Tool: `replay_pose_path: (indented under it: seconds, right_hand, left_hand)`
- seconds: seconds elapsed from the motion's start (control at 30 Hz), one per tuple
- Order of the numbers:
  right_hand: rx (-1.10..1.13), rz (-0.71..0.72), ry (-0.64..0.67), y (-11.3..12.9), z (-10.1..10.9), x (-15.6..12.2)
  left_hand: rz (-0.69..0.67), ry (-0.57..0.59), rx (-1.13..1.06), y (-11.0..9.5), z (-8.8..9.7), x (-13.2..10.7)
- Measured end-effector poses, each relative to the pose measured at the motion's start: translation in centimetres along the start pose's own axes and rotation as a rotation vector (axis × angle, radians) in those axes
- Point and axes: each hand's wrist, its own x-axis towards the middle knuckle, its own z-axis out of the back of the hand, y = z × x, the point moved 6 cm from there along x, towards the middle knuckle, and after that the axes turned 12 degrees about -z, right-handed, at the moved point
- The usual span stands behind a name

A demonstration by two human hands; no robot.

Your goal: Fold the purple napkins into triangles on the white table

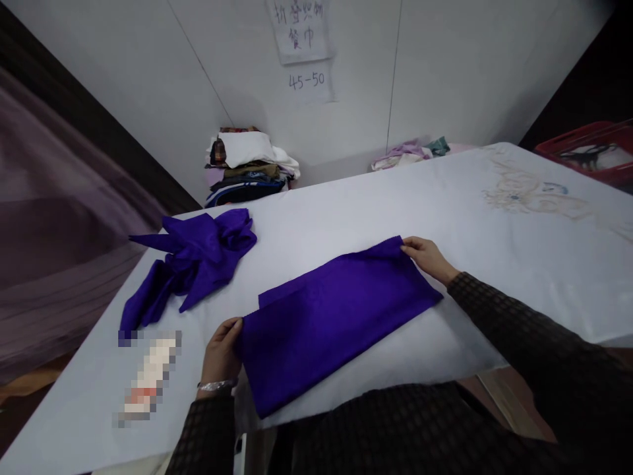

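At the lower middle of the frame, the left hand [223, 359] pinches the upper left corner of the purple cloth [331, 323], thumb closed against fingers; right of centre, the right hand [429, 257] pinches its upper right corner likewise. The cloth lies doubled over the bench [494, 251], a strip of the under layer [283, 290] peeping past the top edge on the left. A neat result likely calls for meeting that lower edge squarely — even tension, corners matched, then smoothing from the middle outward. At lower left, a pixelated item [154, 369] is unreadable; above it sits a purple heap [198, 254]. Top centre, a handwritten sheet [301, 51] shows Chinese characters, the second line apparently 餐巾, the first partly unclear — and the slip [306, 80] below reads "45-50".
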Motion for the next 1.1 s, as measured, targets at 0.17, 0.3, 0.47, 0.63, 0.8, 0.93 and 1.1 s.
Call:
replay_pose_path:
  seconds: [0.17,0.3,0.47,0.63,0.8,0.93,1.1]
  right_hand:
    - [-0.171,-0.045,-0.133,-1.2,0.0,2.8]
    - [-0.340,0.014,-0.130,-1.0,-0.6,2.9]
    - [-0.606,-0.037,-0.105,-1.1,-1.1,3.9]
    - [-0.642,-0.066,-0.107,-1.4,-1.5,5.7]
    - [-0.611,-0.069,-0.112,-1.5,-1.6,5.6]
    - [-0.570,-0.018,-0.134,-1.7,-1.2,4.8]
    - [-0.422,-0.010,-0.147,-2.6,-0.2,3.8]
  left_hand:
    - [-0.078,0.008,0.171,0.1,-0.5,1.2]
    - [-0.092,0.009,0.228,0.4,-0.3,1.7]
    - [-0.064,0.009,0.255,0.9,0.0,1.7]
    - [-0.022,-0.007,0.265,0.6,0.1,1.0]
    - [-0.005,-0.015,0.306,0.4,0.7,0.7]
    - [0.021,-0.017,0.263,0.9,0.8,0.6]
    - [-0.049,-0.056,0.228,0.0,1.3,-0.1]
